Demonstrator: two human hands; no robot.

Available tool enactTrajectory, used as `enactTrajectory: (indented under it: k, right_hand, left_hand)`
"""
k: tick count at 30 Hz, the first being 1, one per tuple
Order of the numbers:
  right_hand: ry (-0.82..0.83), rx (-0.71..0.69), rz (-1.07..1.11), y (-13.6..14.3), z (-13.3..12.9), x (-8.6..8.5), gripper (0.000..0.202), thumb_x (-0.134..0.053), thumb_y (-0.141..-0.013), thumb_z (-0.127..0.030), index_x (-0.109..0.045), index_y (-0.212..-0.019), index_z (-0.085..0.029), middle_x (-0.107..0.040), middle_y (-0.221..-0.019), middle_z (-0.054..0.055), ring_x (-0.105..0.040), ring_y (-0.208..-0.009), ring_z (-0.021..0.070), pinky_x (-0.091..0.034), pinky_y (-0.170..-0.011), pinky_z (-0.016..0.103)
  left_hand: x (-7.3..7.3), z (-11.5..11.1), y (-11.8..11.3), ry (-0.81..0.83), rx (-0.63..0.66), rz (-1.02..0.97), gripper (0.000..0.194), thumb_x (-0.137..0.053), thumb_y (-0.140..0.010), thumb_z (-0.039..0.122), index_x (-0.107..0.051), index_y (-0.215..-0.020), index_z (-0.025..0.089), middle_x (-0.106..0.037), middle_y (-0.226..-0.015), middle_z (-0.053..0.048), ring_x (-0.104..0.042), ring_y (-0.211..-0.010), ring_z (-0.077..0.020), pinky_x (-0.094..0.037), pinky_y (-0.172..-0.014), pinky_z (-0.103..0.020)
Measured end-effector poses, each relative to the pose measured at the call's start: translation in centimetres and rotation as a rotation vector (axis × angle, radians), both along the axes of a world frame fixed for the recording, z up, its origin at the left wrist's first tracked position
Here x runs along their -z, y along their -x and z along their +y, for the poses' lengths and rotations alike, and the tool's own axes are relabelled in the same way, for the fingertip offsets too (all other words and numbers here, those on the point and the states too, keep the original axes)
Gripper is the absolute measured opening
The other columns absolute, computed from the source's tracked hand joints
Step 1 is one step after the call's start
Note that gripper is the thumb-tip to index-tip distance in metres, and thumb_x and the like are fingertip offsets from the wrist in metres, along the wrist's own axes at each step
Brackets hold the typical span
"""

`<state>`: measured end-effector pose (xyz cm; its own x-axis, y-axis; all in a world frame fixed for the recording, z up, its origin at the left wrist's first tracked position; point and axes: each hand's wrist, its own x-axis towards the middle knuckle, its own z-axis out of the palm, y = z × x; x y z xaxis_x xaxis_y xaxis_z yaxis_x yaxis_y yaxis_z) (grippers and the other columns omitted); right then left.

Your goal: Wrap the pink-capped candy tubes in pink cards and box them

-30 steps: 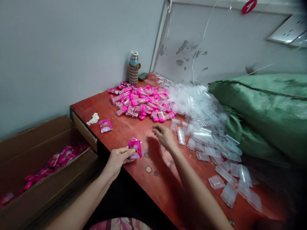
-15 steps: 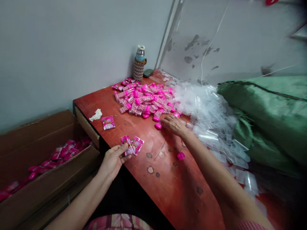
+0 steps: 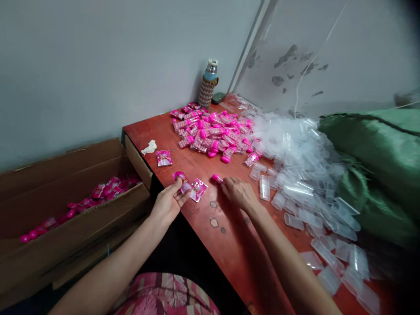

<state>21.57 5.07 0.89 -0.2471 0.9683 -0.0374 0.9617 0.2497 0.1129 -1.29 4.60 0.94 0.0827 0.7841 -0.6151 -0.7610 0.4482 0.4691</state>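
Observation:
My left hand (image 3: 170, 199) pinches a pink printed packet (image 3: 182, 180) at the table's near edge. Just right of it, a second pink packet (image 3: 198, 190) lies on the red table (image 3: 210, 245). My right hand (image 3: 239, 191) is closed on a small bottle with a pink cap (image 3: 217, 178); the fingers hide most of its body. Behind both hands is a heap of pink-capped clear bottles (image 3: 213, 131) filled with pink beads. Another packet (image 3: 164, 158) lies flat on the left of the table.
Empty clear plastic tubes (image 3: 292, 175) cover the right side, beside a green sack (image 3: 387, 166). A cardboard box (image 3: 75, 218) with pink packs stands at the left. A flask (image 3: 207, 85) in a knitted sleeve stands at the back, and crumpled white tissue (image 3: 149, 147) lies near the left edge.
My right hand has come back from the heap's edge, now with a pink-capped bottle. The packet in my left hand has lifted and tilted. The whole view has shifted left.

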Motion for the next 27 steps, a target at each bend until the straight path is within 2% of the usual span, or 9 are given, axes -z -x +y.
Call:
enactTrajectory:
  k: [5, 8, 11, 14, 17, 19, 23, 27]
  right_hand:
    - [0.042, 0.059, 0.086, 2.0, -2.1, -0.2, 0.035, -0.032, -0.088, -0.045, -0.056, -0.097, -0.021, -0.061, -0.089, 0.007, -0.056, -0.083, 0.0201, -0.032, -0.057, 0.025]
    - [0.064, 0.122, 0.201, 2.3, -2.1, 0.0, 0.035, -0.033, -0.087, -0.046, -0.054, -0.104, -0.023, -0.06, -0.093, 0.007, -0.058, -0.078, 0.0185, -0.034, -0.059, 0.025]
    - [0.101, 0.209, 0.343, 2.5, -1.9, 0.3, 0.031, -0.043, -0.083, -0.045, -0.056, -0.094, -0.02, -0.061, -0.085, 0.007, -0.059, -0.072, 0.0193, -0.035, -0.056, 0.026]
    - [0.125, 0.341, 0.683, 3.6, -2.9, 0.2, 0.031, -0.048, -0.079, -0.048, -0.054, -0.079, -0.018, -0.06, -0.064, 0.003, -0.056, -0.058, 0.0181, -0.034, -0.049, 0.025]
    - [0.236, 0.44, 1.233, 6.2, -5.1, -0.5, 0.034, -0.047, -0.078, -0.052, -0.05, -0.084, -0.019, -0.057, -0.056, -0.002, -0.049, -0.04, 0.013, -0.034, -0.039, 0.023]
    - [0.304, 0.47, 1.476, 8.2, -6.6, -0.9, 0.033, -0.049, -0.077, -0.051, -0.047, -0.087, -0.019, -0.056, -0.056, -0.003, -0.048, -0.037, 0.0109, -0.034, -0.035, 0.021]
    - [0.267, 0.547, 1.65, 11.1, -7.8, -0.9, 0.028, -0.053, -0.078, -0.045, -0.047, -0.088, -0.019, -0.056, -0.056, -0.004, -0.047, -0.038, 0.0083, -0.034, -0.034, 0.018]
    - [0.211, 0.579, 1.711, 11.9, -7.6, 0.0, 0.026, -0.052, -0.079, -0.043, -0.047, -0.088, -0.019, -0.055, -0.057, -0.004, -0.046, -0.038, 0.0072, -0.035, -0.033, 0.016]
  left_hand:
    - [-0.2, -0.1, 0.1, 0.008, -0.032, -0.021, 0.006, -0.062, -0.073, 0.012, -0.062, -0.079, 0.012, -0.066, -0.07, -0.004, -0.064, -0.061, -0.0142, -0.055, -0.057, -0.025]
    - [0.0, -0.1, 0.4, 0.017, -0.044, -0.029, 0.006, -0.062, -0.073, 0.014, -0.062, -0.079, 0.012, -0.066, -0.071, -0.005, -0.065, -0.064, -0.0154, -0.055, -0.058, -0.026]
    - [0.1, -0.1, 0.4, 0.031, -0.054, -0.036, 0.007, -0.062, -0.073, 0.014, -0.062, -0.08, 0.012, -0.066, -0.071, -0.005, -0.065, -0.066, -0.0167, -0.055, -0.06, -0.027]
    - [0.3, -0.1, 0.3, 0.036, -0.073, -0.065, 0.006, -0.062, -0.073, 0.014, -0.062, -0.079, 0.012, -0.066, -0.071, -0.006, -0.065, -0.067, -0.017, -0.055, -0.063, -0.028]
    - [0.4, -0.2, 0.1, 0.03, -0.087, -0.085, 0.007, -0.063, -0.073, 0.015, -0.062, -0.079, 0.013, -0.066, -0.072, -0.006, -0.065, -0.067, -0.0173, -0.054, -0.064, -0.029]
    - [0.5, -0.2, -0.2, 0.019, -0.093, -0.085, 0.008, -0.064, -0.071, 0.015, -0.062, -0.079, 0.013, -0.066, -0.072, -0.005, -0.065, -0.066, -0.0177, -0.054, -0.063, -0.029]
    - [0.5, -0.6, -1.1, -0.013, -0.097, -0.099, 0.008, -0.065, -0.07, 0.013, -0.062, -0.077, 0.011, -0.066, -0.07, -0.005, -0.064, -0.064, -0.0161, -0.054, -0.062, -0.028]
    - [0.4, -0.9, -1.9, -0.058, -0.075, -0.129, 0.008, -0.066, -0.069, 0.014, -0.061, -0.074, 0.01, -0.065, -0.067, -0.005, -0.062, -0.059, -0.0124, -0.052, -0.06, -0.023]
